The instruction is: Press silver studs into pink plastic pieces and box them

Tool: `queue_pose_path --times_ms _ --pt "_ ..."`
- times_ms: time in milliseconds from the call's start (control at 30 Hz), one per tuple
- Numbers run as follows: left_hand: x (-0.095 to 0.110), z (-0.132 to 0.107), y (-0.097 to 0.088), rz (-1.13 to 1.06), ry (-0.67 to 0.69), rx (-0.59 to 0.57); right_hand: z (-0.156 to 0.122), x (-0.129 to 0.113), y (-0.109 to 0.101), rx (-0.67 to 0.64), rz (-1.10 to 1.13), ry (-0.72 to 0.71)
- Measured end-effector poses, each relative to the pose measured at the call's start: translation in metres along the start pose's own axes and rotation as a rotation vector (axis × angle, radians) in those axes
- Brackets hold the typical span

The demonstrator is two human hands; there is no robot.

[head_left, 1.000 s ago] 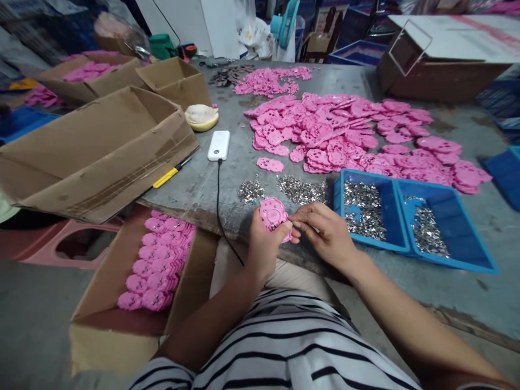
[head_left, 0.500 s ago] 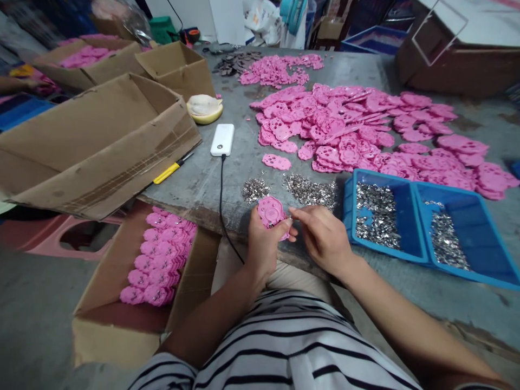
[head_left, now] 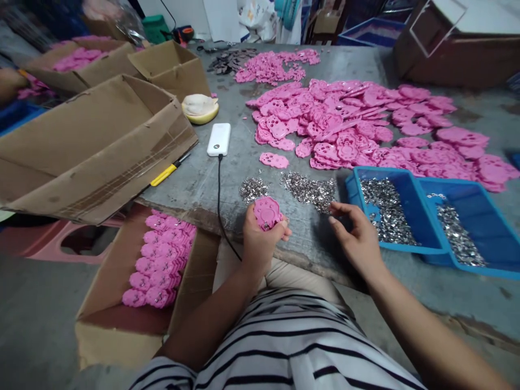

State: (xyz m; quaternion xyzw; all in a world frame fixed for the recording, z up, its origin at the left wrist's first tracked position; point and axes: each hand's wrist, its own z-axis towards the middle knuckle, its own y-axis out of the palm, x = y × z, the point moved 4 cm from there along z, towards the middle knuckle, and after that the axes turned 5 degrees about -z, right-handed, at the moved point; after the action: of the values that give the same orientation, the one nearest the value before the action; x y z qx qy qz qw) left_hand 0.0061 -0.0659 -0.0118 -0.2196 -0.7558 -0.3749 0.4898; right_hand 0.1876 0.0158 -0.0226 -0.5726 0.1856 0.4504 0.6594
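My left hand (head_left: 260,244) is closed around a pink paw-shaped plastic piece (head_left: 266,212), held just over the near edge of the grey table (head_left: 227,179). My right hand (head_left: 357,235) hovers to its right with fingers loosely spread and nothing visible in them. Its fingertips are close to a loose heap of small silver metal parts (head_left: 311,189) on the table. A blue two-compartment tray (head_left: 422,187) of more silver parts lies just right of that hand. A big spread of pink pieces (head_left: 365,127) covers the table beyond.
A cardboard box (head_left: 122,325) with stacked pink pieces stands on the floor at lower left. A large open carton (head_left: 89,146), a yellow-handled knife (head_left: 166,173), a white power bank (head_left: 219,139) with black cable and a yellow bowl (head_left: 200,110) lie on the left.
My right hand has pulled away from the pink piece and moved right toward the silver parts, its fingers opening. The left hand keeps holding the piece.
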Motion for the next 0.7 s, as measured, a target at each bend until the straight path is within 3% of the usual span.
queue_pose_path --times_ms 233,400,500,700 --pt "-0.004 -0.003 0.004 0.038 -0.009 -0.058 0.006 -0.001 -0.01 0.067 0.058 0.131" --pt "-0.006 -0.005 0.007 0.096 -0.02 -0.066 0.006 -0.031 0.012 -0.252 0.275 0.143" --pt "-0.005 -0.005 0.009 0.144 -0.009 -0.06 0.008 -0.048 0.022 -0.432 0.291 0.103" --pt "-0.005 -0.004 0.008 0.133 -0.051 -0.066 0.016 -0.059 0.023 -0.484 0.148 -0.034"
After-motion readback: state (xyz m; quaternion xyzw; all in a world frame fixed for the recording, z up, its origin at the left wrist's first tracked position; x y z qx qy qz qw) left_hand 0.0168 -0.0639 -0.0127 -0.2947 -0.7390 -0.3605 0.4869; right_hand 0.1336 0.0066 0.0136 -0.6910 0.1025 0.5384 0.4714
